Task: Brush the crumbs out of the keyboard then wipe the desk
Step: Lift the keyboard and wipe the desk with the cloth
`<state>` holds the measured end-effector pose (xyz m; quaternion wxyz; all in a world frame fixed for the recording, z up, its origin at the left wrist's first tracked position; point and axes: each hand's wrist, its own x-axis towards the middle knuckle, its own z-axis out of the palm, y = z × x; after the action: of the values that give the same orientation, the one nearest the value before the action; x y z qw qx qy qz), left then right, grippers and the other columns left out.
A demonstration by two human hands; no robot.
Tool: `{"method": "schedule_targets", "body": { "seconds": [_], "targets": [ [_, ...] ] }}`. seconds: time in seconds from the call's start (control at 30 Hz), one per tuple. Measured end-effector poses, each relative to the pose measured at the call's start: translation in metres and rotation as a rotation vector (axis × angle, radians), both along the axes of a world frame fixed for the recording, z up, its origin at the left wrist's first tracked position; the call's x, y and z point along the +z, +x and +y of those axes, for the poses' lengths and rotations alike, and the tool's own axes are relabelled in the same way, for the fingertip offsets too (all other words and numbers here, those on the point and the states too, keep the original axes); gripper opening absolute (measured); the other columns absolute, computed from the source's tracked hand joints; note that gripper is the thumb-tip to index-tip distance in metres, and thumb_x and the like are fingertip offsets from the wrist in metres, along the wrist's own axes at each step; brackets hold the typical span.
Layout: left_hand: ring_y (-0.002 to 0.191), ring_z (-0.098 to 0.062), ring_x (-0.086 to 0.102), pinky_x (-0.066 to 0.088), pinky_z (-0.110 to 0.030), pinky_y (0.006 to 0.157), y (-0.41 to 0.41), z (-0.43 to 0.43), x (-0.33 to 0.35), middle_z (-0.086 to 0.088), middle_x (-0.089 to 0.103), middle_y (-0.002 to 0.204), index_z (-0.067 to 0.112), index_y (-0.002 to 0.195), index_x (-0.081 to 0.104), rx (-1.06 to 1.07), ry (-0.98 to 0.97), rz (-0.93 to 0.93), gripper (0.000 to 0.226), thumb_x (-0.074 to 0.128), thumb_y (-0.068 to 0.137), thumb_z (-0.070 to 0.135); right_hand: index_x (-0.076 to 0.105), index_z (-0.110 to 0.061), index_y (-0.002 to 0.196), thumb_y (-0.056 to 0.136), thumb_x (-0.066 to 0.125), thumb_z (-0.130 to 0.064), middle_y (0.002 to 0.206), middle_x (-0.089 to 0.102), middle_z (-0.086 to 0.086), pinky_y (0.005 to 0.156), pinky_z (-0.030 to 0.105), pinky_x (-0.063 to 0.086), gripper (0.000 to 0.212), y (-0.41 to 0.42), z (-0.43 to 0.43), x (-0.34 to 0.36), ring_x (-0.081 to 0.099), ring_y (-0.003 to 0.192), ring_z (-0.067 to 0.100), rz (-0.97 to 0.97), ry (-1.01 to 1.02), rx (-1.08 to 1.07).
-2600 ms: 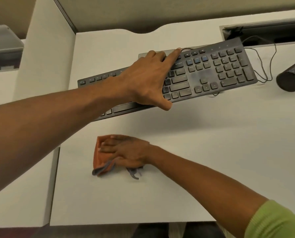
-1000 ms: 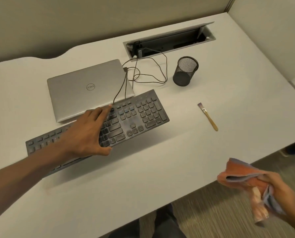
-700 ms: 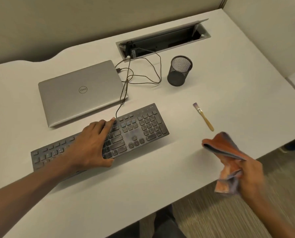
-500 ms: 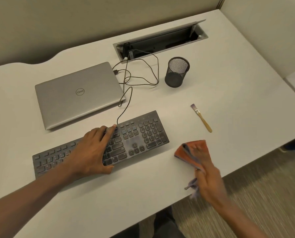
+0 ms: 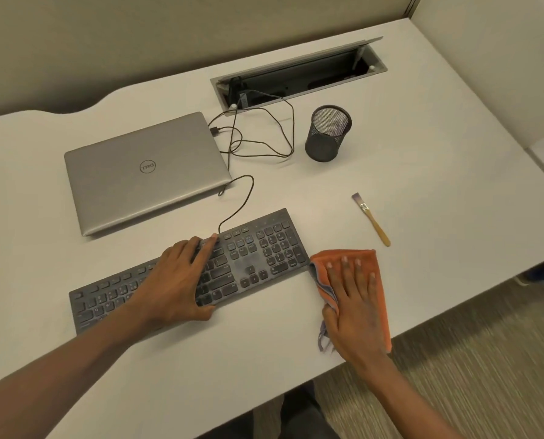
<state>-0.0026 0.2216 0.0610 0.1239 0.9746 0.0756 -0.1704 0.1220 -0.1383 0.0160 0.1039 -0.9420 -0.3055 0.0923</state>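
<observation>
A dark grey keyboard [image 5: 258,258] lies flat on the white desk [image 5: 438,160], slanting up to the right. My left hand [image 5: 178,280] spans its middle, fingers over the far edge and thumb at the near edge. My right hand [image 5: 356,299] lies flat with straight fingers on an orange cloth [image 5: 375,264] pressed to the desk just right of the keyboard, near the front edge. A small brush [image 5: 372,220] with a wooden handle lies on the desk beyond the cloth.
A closed silver laptop [image 5: 144,172] sits behind the keyboard. Loose cables [image 5: 264,144] run from it to an open cable tray [image 5: 299,74] at the back. A black mesh pen cup [image 5: 327,133] stands right of the cables. Carpet floor [image 5: 486,375] lies past the desk's front edge.
My left hand has set the keyboard down nearer to me. My right hand brought the cloth from off the desk's edge and laid it flat beside the keyboard.
</observation>
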Motion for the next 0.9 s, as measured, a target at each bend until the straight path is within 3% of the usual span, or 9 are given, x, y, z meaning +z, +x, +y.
{"method": "schedule_targets", "body": {
  "seconds": [0.6,0.9],
  "targets": [
    [0.143,-0.029,0.035,0.031,-0.043,0.124,0.005,0.003,-0.003,-0.011,0.031,0.164,0.019,0.170,-0.009,0.001,0.013,-0.012,0.144,0.064,0.067,0.088,-0.003,-0.023,0.166,0.098,0.024,-0.039,0.174,-0.009,0.004,0.129,0.053,0.000,0.075,0.050,0.012,-0.004,-0.013,0.160,0.023,-0.016,-0.073,0.026],
    [0.155,-0.028,0.022,0.018,-0.041,0.130,0.000,0.002,-0.005,-0.009,0.018,0.173,0.020,0.169,-0.014,0.003,-0.013,-0.027,0.141,0.067,0.074,0.085,0.000,-0.020,0.167,0.097,0.029,-0.037,0.174,-0.003,0.006,0.130,0.052,0.000,0.077,0.047,0.014,-0.004,-0.008,0.160,0.025,-0.061,-0.041,0.039]
  ]
}}
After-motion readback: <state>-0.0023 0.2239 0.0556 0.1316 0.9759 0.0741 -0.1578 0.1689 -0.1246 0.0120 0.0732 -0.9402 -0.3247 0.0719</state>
